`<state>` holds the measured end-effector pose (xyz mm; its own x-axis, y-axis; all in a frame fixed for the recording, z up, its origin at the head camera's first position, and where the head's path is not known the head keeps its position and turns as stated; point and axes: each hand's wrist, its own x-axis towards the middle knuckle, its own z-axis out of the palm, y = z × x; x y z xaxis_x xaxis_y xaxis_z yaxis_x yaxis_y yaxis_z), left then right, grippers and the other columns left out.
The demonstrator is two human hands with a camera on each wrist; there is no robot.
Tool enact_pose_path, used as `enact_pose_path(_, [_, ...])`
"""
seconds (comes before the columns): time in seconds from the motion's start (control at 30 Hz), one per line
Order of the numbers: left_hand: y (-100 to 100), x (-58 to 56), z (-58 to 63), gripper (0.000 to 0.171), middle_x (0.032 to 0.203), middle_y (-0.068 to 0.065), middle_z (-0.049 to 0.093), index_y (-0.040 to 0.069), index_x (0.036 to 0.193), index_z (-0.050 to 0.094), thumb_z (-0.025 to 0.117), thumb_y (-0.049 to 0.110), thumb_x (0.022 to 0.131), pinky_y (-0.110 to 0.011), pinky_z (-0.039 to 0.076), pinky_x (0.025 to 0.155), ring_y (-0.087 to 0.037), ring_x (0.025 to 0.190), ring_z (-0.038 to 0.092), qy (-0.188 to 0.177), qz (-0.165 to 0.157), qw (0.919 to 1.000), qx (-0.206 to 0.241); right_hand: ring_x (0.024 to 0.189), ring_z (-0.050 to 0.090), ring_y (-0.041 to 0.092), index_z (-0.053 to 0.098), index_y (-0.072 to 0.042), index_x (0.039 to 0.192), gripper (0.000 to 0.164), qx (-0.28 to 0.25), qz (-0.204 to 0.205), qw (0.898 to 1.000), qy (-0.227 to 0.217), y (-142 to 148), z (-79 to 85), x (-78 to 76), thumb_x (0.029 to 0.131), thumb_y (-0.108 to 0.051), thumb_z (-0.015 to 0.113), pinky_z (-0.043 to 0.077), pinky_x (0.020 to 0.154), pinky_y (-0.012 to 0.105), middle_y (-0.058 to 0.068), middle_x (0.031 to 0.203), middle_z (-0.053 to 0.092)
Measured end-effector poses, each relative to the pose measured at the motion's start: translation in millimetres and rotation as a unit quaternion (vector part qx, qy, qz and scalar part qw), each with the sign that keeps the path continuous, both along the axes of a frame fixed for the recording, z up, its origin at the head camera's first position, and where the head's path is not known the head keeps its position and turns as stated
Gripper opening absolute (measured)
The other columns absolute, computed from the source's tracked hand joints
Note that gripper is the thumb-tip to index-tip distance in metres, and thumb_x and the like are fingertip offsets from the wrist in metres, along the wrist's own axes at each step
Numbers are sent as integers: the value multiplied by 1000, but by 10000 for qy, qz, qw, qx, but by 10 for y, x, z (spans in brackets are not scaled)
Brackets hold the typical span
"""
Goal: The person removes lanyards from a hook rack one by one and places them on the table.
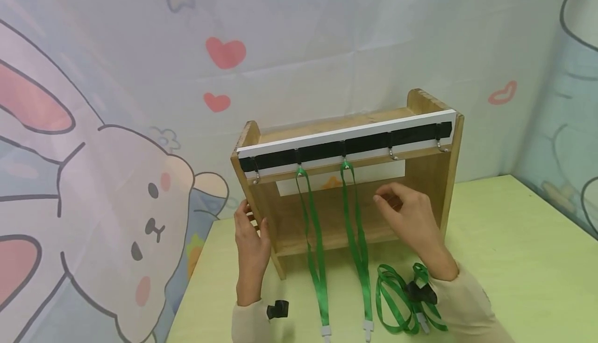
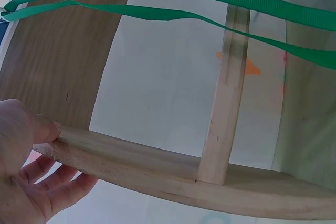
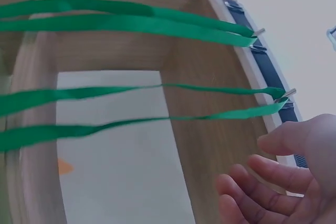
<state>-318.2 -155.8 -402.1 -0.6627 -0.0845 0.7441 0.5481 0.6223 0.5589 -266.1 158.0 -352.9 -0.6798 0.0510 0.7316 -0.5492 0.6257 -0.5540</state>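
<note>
A wooden shelf rack stands on the table, with a white-and-black strip of metal hooks along its top front. My left hand grips its left side panel, thumb inside and fingers outside. Two green lanyards hang from hooks: one lanyard on the second hook from the left, another lanyard on the middle one. My right hand is in front of the rack's right half, fingers loosely bent and holding nothing. In the right wrist view its thumb and fingers are apart, close below the hook strip.
More green lanyard lies looped on the table by my right forearm, with a pale clip. The leftmost hook and the two right hooks hold nothing. A printed cloth hangs behind the light-green table.
</note>
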Motion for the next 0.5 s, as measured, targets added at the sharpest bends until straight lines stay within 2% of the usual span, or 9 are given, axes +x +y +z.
enact_pose_path(0.13, [-3,-10,4,58,123,-27,48,-3,143,32,61,-12,94,-50,58,77,-41,105,59,44,-26,10000,-4,70,63,18,72,-1,96,4,-423,-63,9990,-122,-69,29,-2,93,-2,70,49,63,19,7,85,71])
enact_pose_path(0.3, [-6,-19,1,57,122,-27,48,-3,143,32,61,-11,95,-50,59,76,-41,104,59,33,-13,10000,2,73,66,23,73,0,96,5,-881,-121,9960,-59,-174,31,-15,94,-3,69,47,65,12,10,87,72])
enact_pose_path(0.5, [-8,-20,-13,57,121,-27,49,-3,142,33,62,-11,94,-48,59,75,-40,102,60,17,49,10000,-12,77,67,26,72,0,99,10,-1233,-154,9922,-37,-317,12,-36,94,-9,71,46,67,9,11,89,73])
